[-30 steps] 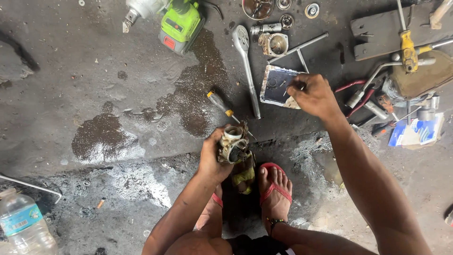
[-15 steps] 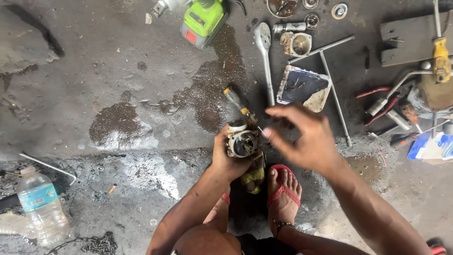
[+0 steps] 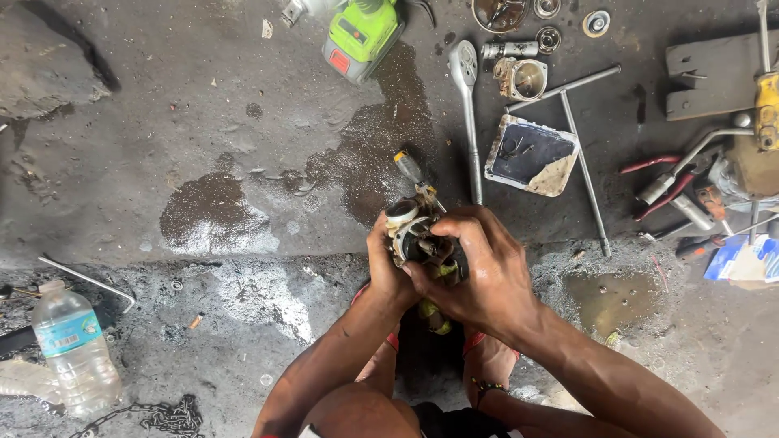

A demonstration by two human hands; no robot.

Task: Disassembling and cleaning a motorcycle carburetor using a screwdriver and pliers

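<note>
A grimy metal carburetor is held above the wet concrete floor between my knees. My left hand grips it from below and the left side. My right hand is cupped over its right side, fingertips pressed onto its middle; any small part in those fingers is hidden. A screwdriver lies on the floor just beyond the carburetor. My feet in red sandals show under the hands.
A ratchet wrench, a T-handle bar and a shallow square tray lie ahead. A green power tool sits at the top. Pliers and tools crowd the right. A plastic bottle stands at the lower left.
My right hand came back from the square tray on the right and closed over the carburetor. My left hand kept holding it. The view shifted slightly.
</note>
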